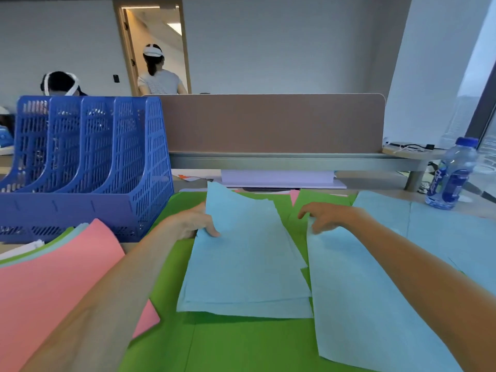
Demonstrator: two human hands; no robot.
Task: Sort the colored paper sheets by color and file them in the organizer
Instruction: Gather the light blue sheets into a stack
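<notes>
Green sheets cover the table; left hand pinches the blue stack, right hand touches another blue sheet, grip unclear. Organizer stands far-left, nearer the left hand.

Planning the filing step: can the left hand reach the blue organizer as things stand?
Probably yes. The organizer stands just beside the left hand with nothing between them, though its fingers already pinch the blue stack.

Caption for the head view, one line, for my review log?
Left hand grips a stack of blue sheets while the right hand touches another blue sheet, on green paper beside the blue organizer.
</notes>
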